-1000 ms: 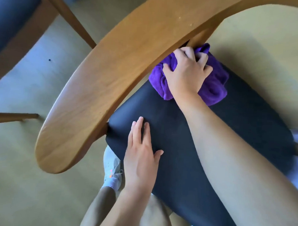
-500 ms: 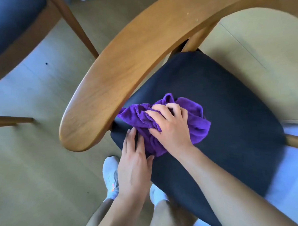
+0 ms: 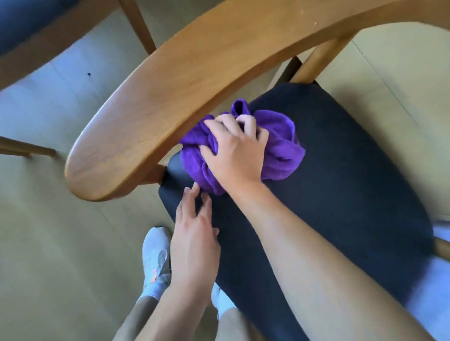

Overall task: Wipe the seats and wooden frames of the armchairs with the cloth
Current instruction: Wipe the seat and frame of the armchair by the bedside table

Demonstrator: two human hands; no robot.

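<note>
Two hands are on the dark seat [image 3: 346, 201] of the nearer armchair. The right hand [image 3: 235, 155] grips the cloth [image 3: 281, 152] with its fingers curled into the folds. The left hand [image 3: 194, 236] lies flat and relaxed on the seat and holds nothing, with its fingertips just beside the cloth.

Location: the cloth rests on the seat at the edge that runs beneath the wooden armrest [image 3: 170, 95], near the corner where the armrest post meets the seat.

Probable faults and causes:
- Missed strips. The cloth is bunched, so only a small patch is likely to touch the seat on each pass.
- Knuckle contact with the armrest. The right hand works close under the armrest's inner edge, and a lifted stroke could strike the wood.
- Obstructed stroke. The left fingertips lie in the path of any stroke towards the near edge.
- Neglected corner. The armrest shades and partly covers the seat at the post.
- Snagging. A loose fold could catch on the post.

Appearance of the cloth: vivid purple, with a plush, towel-like pile. It is crumpled into a rounded wad with deep creases. One lobe stands up at the far side. Part of it is hidden behind the armrest.
</note>
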